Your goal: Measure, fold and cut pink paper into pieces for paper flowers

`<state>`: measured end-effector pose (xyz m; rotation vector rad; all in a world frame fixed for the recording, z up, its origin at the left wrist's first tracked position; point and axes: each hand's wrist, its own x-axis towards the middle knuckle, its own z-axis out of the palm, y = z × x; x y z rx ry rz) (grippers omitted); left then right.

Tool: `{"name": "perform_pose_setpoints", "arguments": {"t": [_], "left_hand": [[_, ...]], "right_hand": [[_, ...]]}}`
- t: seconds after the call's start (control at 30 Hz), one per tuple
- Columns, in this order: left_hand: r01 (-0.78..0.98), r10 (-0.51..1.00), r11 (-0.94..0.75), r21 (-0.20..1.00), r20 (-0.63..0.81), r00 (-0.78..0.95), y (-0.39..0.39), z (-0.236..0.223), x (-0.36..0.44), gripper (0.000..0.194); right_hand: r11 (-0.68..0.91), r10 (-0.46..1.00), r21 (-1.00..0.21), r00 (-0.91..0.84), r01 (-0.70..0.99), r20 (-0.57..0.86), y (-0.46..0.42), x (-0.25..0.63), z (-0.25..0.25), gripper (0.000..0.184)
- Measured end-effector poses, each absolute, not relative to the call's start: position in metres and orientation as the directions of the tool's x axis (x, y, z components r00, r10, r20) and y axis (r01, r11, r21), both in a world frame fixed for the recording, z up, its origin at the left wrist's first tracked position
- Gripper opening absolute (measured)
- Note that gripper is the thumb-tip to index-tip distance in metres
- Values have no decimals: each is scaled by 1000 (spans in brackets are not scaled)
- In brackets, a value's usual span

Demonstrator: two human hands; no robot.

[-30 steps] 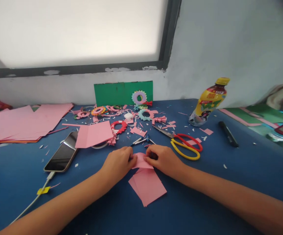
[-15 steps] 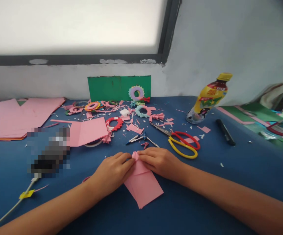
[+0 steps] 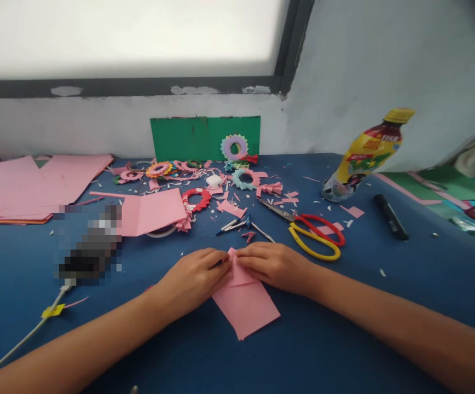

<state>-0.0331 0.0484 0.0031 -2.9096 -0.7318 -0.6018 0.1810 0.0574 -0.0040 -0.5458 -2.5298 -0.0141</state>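
A pink sheet of folded paper (image 3: 248, 309) lies on the blue table, its far end creased into a point. My left hand (image 3: 198, 276) presses on the left side of that pointed end, fingers together. From the other side my right hand (image 3: 276, 265) pinches the same end, its fingertips nearly meeting those of the left. The fingertips hide part of the fold. Just beyond the hands lie a compass (image 3: 241, 223) and small pink scraps. Scissors (image 3: 303, 227) with one red and one yellow handle rest to the right of them.
Pink sheets (image 3: 28, 189) are stacked at the far left, near a blurred device (image 3: 92, 246) with a white cable. Toothed paper rings (image 3: 196, 200) and offcuts litter the back, before a green board (image 3: 204, 137). A bottle (image 3: 364, 153) and a black marker (image 3: 390, 217) are at right.
The whole view has shifted slightly, so things appear a little higher and further right. Both hands keep hold of the paper's pointed end, with fingers pressing closer on the fold.
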Motion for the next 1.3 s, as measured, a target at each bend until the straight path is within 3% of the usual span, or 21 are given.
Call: {"name": "perform_pose_setpoints", "arguments": {"t": [1.0, 1.3], "left_hand": [[463, 409, -886, -36, 412, 814, 47, 1, -32, 28], [493, 498, -864, 102, 317, 808, 48, 4, -30, 23]], "right_hand": [[931, 352, -116, -770, 345, 532, 61, 181, -8, 24], [937, 336, -101, -781, 335, 526, 61, 181, -9, 22]]}}
